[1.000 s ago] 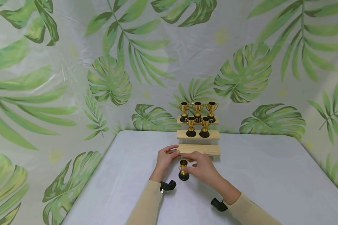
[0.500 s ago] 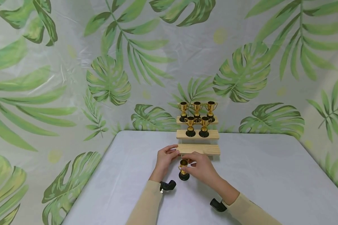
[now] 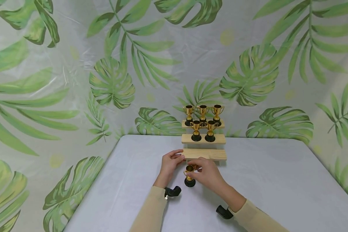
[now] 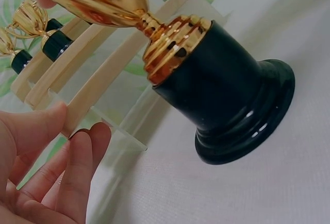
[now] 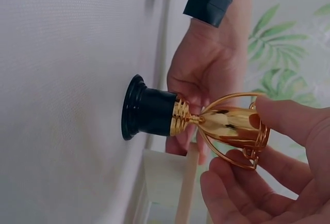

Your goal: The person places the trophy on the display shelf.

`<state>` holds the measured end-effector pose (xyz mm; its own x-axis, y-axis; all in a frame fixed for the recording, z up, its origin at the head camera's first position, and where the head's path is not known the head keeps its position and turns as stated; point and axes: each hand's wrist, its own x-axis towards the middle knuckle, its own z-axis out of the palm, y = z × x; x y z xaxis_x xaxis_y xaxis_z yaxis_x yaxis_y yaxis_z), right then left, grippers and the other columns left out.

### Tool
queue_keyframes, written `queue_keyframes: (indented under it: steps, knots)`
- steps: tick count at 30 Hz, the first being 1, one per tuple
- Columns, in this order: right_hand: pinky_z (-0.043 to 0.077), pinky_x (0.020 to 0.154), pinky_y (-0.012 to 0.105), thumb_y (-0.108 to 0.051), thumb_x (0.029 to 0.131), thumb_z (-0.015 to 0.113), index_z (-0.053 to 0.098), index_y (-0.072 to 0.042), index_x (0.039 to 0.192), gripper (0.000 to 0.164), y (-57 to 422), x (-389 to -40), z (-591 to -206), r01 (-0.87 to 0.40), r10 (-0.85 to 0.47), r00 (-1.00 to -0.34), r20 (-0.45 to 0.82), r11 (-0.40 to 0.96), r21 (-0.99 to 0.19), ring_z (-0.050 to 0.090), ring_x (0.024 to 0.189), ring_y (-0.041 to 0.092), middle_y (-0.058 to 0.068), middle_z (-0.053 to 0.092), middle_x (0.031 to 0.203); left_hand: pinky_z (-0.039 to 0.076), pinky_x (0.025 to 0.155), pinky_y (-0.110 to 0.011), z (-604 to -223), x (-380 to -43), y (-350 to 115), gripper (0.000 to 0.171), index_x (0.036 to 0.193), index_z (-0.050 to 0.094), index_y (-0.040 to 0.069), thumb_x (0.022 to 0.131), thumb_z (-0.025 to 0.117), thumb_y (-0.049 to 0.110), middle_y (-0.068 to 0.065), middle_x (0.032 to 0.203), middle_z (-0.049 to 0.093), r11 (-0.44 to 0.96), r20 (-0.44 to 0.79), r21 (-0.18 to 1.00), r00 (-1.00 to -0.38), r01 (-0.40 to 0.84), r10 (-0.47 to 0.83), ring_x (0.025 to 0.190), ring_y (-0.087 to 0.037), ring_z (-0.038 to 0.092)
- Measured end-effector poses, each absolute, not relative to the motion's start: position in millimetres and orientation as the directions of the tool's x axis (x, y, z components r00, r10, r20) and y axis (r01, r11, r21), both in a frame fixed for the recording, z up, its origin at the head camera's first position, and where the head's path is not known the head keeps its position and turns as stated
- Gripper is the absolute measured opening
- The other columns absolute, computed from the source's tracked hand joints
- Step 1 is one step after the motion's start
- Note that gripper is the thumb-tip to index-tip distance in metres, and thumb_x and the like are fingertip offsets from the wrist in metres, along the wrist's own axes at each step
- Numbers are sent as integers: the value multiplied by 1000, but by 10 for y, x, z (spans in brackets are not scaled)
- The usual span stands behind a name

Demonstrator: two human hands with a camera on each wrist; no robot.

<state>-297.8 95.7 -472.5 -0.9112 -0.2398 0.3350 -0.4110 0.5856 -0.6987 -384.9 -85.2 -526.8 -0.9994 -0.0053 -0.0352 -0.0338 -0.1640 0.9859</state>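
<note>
A small gold trophy (image 3: 189,183) with a black base is upright in front of the stepped wooden stand. My right hand (image 3: 208,172) pinches its cup near the rim between thumb and fingers. In the right wrist view the trophy (image 5: 154,112) shows both handles, with the right hand (image 5: 273,177) at its rim; its base appears off the cloth. My left hand (image 3: 169,166) grips the left end of the lowest shelf board (image 3: 204,154). The left wrist view shows the left hand (image 4: 46,167) with thumb and fingers at that board's corner, behind the trophy (image 4: 221,90).
Two similar trophies stand on the middle shelf (image 3: 217,139), and three on the top shelf (image 3: 224,124). The stand sits on a white-covered table (image 3: 278,180), before a leaf-patterned backdrop (image 3: 162,51). Black wrist cameras (image 3: 174,191) jut out beside the sleeves.
The right hand and the trophy have shifted very slightly toward the front. The left hand stays on the board's end, and the other trophies have not moved.
</note>
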Motion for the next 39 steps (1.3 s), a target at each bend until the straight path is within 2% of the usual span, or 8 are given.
queue_keyframes:
  steps: [13, 23, 39]
  knots:
    - [56, 70, 24, -23, 79, 88, 77, -20, 99, 23, 971, -2989, -4762, -458, -270, -887, 375, 613, -644, 63, 82, 11, -12, 64, 87, 59, 87, -38, -5257, -3834, -840, 29, 116, 75, 7, 87, 79, 7, -12, 100, 74, -164, -38, 986, -999, -38, 3, 91, -21, 72]
    - [55, 67, 24, -22, 79, 88, 77, -20, 98, 22, 963, -2995, -4791, -501, -288, -861, 420, 628, -596, 61, 79, 8, -13, 63, 86, 57, 90, -41, -5245, -3815, -842, 34, 121, 71, 0, 88, 78, 4, -17, 103, 74, -186, -13, 982, -1000, -14, 5, 90, -22, 73]
    - [53, 67, 23, -25, 80, 87, 76, -19, 99, 23, 966, -2974, -4764, -493, -290, -864, 411, 649, -579, 61, 79, 8, -13, 63, 87, 56, 92, -43, -5247, -3813, -851, 34, 121, 72, 2, 88, 78, 6, -17, 104, 73, -172, -25, 985, -1000, -27, 15, 93, -20, 72]
